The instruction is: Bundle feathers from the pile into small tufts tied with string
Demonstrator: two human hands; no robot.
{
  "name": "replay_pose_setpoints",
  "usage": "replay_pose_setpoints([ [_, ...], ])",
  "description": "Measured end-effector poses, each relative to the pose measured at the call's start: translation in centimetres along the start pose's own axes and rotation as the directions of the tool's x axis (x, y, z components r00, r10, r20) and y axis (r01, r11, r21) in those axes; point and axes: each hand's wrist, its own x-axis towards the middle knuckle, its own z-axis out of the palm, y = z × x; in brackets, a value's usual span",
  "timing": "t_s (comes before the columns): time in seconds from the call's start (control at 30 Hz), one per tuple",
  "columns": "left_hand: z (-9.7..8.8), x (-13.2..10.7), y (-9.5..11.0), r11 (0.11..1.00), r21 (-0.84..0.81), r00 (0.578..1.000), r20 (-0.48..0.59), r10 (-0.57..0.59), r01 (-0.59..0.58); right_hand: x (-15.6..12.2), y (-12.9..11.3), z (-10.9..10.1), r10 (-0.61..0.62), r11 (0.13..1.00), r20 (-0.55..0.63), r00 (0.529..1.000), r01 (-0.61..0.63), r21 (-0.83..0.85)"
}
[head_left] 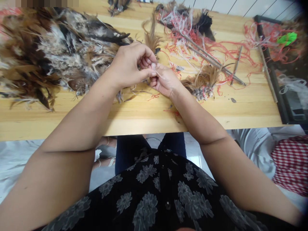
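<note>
My left hand (pixel 133 64) and my right hand (pixel 166 78) meet above the wooden table (pixel 149 120). Between their fingertips is a thin whitish strip (pixel 159 75), which looks like plastic string, and both hands are pinched on it. One end trails over my right palm. Close to my left hand lies a large heap of brown, black and white feathers (pixel 81 61). Just beyond my fingers is a small tuft of tan feathers (pixel 151 35). A tied feather bundle (pixel 203 81) rests near my right wrist. Whether anything else sits inside my curled fingers is hidden.
Tangled red and white plastic strings (pixel 179 24) lie at the back with dark feathers. Thin sticks (pixel 209 57) rest right of centre. A dark-framed tray (pixel 271 86) at the right holds strings and a bright green piece (pixel 287 38). Red-and-white checked cloth (pixel 291 163) is below the table.
</note>
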Motion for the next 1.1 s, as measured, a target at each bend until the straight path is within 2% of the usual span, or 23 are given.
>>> replay_pose_setpoints([
  [0.13, 0.1, 0.3, 0.3, 0.995, 0.102, 0.999, -0.032, 0.012, -0.009, 0.3, 0.2, -0.3, -0.019, 0.999, 0.035, 0.999, 0.018, 0.028],
  [0.3, 0.4, 0.5, 0.1, 0.938, 0.291, 0.982, 0.019, 0.189, -0.186, 0.3, 0.3, -0.5, -0.042, 0.999, 0.082, 0.996, 0.041, 0.018],
  [0.37, 0.7, 0.5, -0.1, 0.94, 0.293, 0.981, -0.027, 0.19, -0.174, 0.3, 0.2, -0.6, -0.046, 0.999, 0.1, 0.994, 0.044, 0.026],
  [0.5, 1.4, 0.4, -0.4, 0.971, 0.23, 0.985, -0.14, 0.104, -0.07, 0.2, 0.1, -0.6, -0.053, 0.993, 0.079, 0.995, 0.045, 0.105],
  [0.6, 1.7, 0.4, -0.6, 0.977, 0.203, 0.975, -0.197, 0.101, -0.06, 0.0, -0.1, -0.5, -0.032, 0.988, 0.061, 0.998, 0.022, 0.156],
  [0.7, 1.9, 0.5, -1.2, 0.995, 0.091, 0.968, -0.242, 0.072, -0.051, -0.1, -0.3, -0.3, 0.003, 0.98, 0.051, 0.999, -0.014, 0.2],
  [0.9, 1.8, 0.6, -2.0, 0.981, -0.194, 0.976, -0.208, -0.066, 0.025, -0.2, -0.1, -0.1, 0.038, 0.958, 0.077, 0.996, -0.059, 0.282],
  [1.1, 1.2, 0.5, -2.0, 0.954, -0.284, 0.98, -0.138, -0.144, 0.1, -0.1, -0.1, -0.1, 0.06, 0.942, 0.108, 0.992, -0.092, 0.322],
])
